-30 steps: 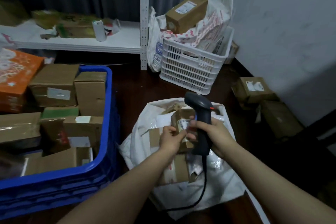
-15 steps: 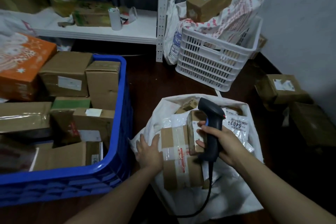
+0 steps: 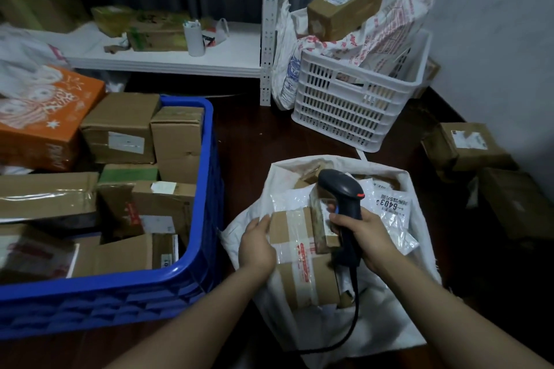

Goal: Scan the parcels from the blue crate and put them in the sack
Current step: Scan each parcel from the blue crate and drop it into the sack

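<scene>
Head view, sole cam. Sack, white woven, sits open on dark surface just R of blue crate. Crate approx full of brown cartons, so task judged well short of done. Taped carton lies flat on top of sack contents near the front rim, clear tape w/ red print down its middle. L hand: fingers near straight and together, laid against carton's L edge; nothing gripped, thumb not visible. R hand: fingers wrapped round handle of scanner, head up and pointing away, cable trailing down over sack front. Carton thus sits between the hands, touching L fingers, w/ R hand just beside its R side. Narrow parcel stands on edge between carton and scanner. Poly mailer marked 6403 lies behind R hand. Handling, judged: carton stiff, prob. light to moderate; tape face slick, so take by opposite cardboard edges, not on tape; corners may crush if dropped. Mailers soft and slippery; pinch at an edge. White basket w/ more parcels stands behind sack, apart.
</scene>
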